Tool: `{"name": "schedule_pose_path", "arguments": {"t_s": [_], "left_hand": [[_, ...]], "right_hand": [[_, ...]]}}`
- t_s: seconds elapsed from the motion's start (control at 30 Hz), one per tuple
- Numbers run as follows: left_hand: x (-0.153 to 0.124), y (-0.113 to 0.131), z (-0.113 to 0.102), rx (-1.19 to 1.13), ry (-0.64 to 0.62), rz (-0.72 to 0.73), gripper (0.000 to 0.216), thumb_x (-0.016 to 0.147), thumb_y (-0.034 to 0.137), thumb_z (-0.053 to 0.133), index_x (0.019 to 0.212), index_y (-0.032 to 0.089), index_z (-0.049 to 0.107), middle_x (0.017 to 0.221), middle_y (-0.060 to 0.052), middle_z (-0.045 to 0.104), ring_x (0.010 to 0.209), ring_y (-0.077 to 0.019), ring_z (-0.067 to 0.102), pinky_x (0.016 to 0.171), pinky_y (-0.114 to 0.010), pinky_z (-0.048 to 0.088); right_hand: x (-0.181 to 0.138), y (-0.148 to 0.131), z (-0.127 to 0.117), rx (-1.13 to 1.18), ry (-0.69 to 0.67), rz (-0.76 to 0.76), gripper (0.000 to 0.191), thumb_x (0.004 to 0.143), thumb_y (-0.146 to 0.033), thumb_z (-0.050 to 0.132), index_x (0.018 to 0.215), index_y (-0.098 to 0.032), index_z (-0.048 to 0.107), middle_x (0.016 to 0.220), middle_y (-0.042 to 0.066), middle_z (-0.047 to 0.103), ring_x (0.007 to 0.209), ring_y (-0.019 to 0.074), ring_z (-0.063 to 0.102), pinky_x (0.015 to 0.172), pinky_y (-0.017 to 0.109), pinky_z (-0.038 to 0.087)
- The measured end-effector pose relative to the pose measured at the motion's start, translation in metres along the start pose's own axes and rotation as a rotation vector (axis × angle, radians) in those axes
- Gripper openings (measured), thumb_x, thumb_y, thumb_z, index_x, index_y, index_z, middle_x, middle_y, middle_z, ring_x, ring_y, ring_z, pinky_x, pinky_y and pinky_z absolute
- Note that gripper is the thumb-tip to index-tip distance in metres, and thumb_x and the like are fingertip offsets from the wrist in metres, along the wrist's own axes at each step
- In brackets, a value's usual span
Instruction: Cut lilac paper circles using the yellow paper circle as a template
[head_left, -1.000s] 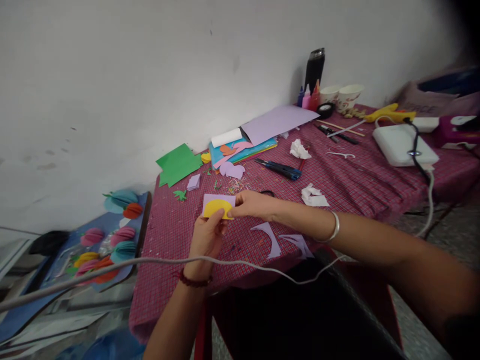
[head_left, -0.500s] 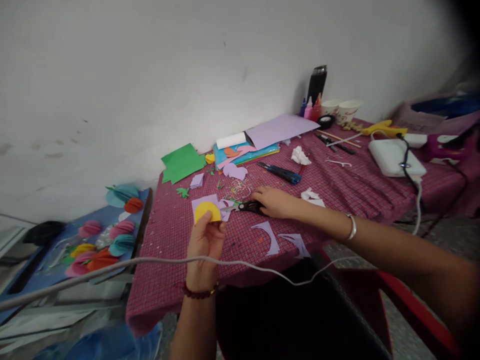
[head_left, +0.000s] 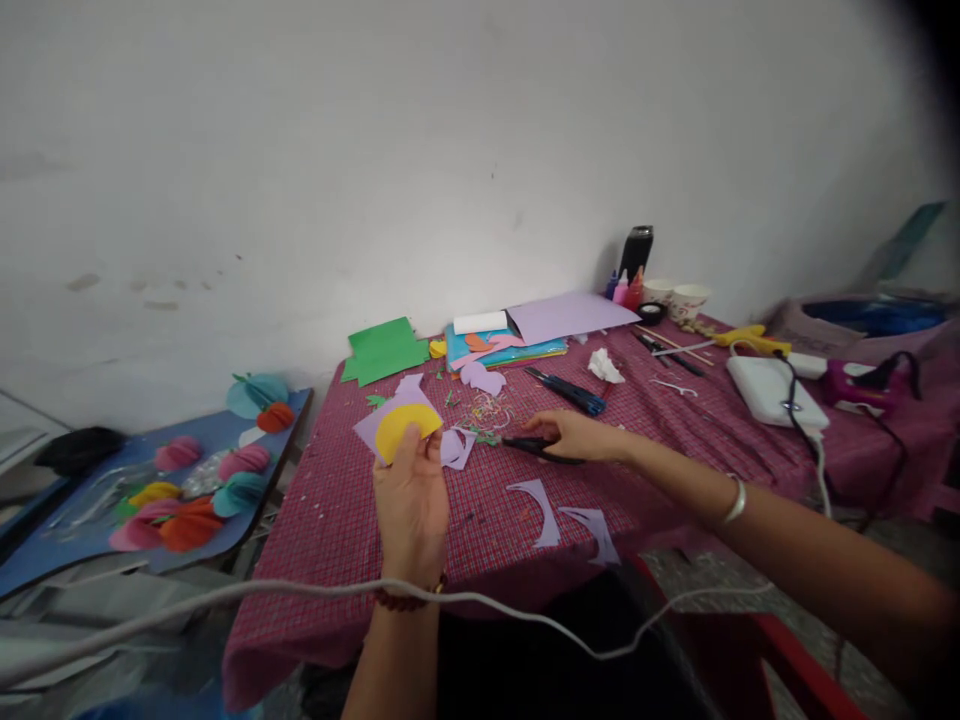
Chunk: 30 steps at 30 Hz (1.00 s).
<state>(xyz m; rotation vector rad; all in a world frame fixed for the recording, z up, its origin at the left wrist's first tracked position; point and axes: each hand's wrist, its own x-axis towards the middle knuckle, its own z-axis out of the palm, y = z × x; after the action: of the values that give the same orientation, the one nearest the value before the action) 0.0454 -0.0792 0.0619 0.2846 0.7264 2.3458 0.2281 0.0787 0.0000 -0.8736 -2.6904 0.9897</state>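
Note:
My left hand [head_left: 414, 490] pinches a yellow paper circle [head_left: 397, 428] flat against a sheet of purple paper [head_left: 365, 432], its thumb on top. Both papers are held up over the near left part of the table. To the right, my right hand [head_left: 574, 436] grips black-handled scissors [head_left: 534, 447] that point left, a little apart from the paper. A cut purple scrap [head_left: 454, 450] extends beside my left fingers, and I cannot tell if it is still joined to the sheet. Curved purple offcuts [head_left: 541, 515] lie near the front edge.
Behind the hands are green sheets [head_left: 386, 350], a utility knife [head_left: 568, 390] and a large purple sheet [head_left: 574, 318]. A white power box [head_left: 776, 390] stands right. A white cable [head_left: 517, 608] crosses in front. Paper ornaments [head_left: 191, 525] lie on a blue table at left.
The scissors have drawn away to the right from the purple paper. My left hand has lifted and tilted the papers. The camera view has tipped upward.

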Motion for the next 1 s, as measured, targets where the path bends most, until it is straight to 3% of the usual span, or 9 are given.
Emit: {"name": "schedule_pose_path", "arguments": {"t_s": [0.17,0.27,0.4,0.57,1.0], "left_hand": [[-0.017,0.003,0.010,0.015,-0.034,0.085,0.013,0.069,0.009,0.072,0.075,0.019,0.065,0.077,0.004,0.070,0.072,-0.0100,0.066,0.075,-0.026,0.055],[-0.026,-0.001,0.020,0.028,-0.054,0.093,0.011,0.071,0.010,0.070,0.075,0.019,0.065,0.077,0.004,0.070,0.071,-0.0096,0.066,0.073,-0.024,0.055],[-0.037,-0.009,0.034,-0.003,-0.077,0.082,0.013,0.072,0.008,0.068,0.077,0.019,0.066,0.079,0.004,0.069,0.075,-0.0094,0.065,0.074,-0.022,0.054],[-0.047,-0.017,0.040,0.044,-0.119,0.103,0.012,0.072,0.008,0.068,0.074,0.019,0.065,0.076,0.004,0.067,0.071,-0.0083,0.063,0.071,-0.020,0.052],[-0.052,-0.026,0.038,0.158,-0.097,0.174,0.008,0.074,0.014,0.070,0.075,0.019,0.065,0.075,0.004,0.065,0.069,-0.0093,0.061,0.067,-0.021,0.050]], "right_hand": [[-0.044,-0.040,0.001,0.641,0.042,-0.232,0.074,0.075,-0.051,0.068,0.137,-0.020,0.042,0.107,0.007,0.056,0.087,0.0162,0.052,0.073,0.027,0.043],[-0.068,-0.073,0.015,0.839,-0.009,-0.320,0.080,0.073,-0.058,0.068,0.137,-0.020,0.041,0.097,0.005,0.053,0.082,0.0152,0.049,0.069,0.027,0.042],[-0.078,-0.090,0.046,1.019,0.068,-0.360,0.084,0.068,-0.057,0.073,0.137,-0.020,0.043,0.086,0.002,0.051,0.072,0.0132,0.046,0.061,0.025,0.039],[-0.077,-0.087,0.066,1.128,0.195,-0.381,0.076,0.071,-0.056,0.071,0.134,-0.020,0.049,0.081,0.001,0.052,0.068,0.0125,0.045,0.059,0.024,0.037],[-0.079,-0.085,0.077,1.158,0.292,-0.337,0.065,0.072,-0.044,0.074,0.129,-0.022,0.052,0.075,-0.002,0.045,0.062,0.0100,0.039,0.055,0.023,0.035]]}}
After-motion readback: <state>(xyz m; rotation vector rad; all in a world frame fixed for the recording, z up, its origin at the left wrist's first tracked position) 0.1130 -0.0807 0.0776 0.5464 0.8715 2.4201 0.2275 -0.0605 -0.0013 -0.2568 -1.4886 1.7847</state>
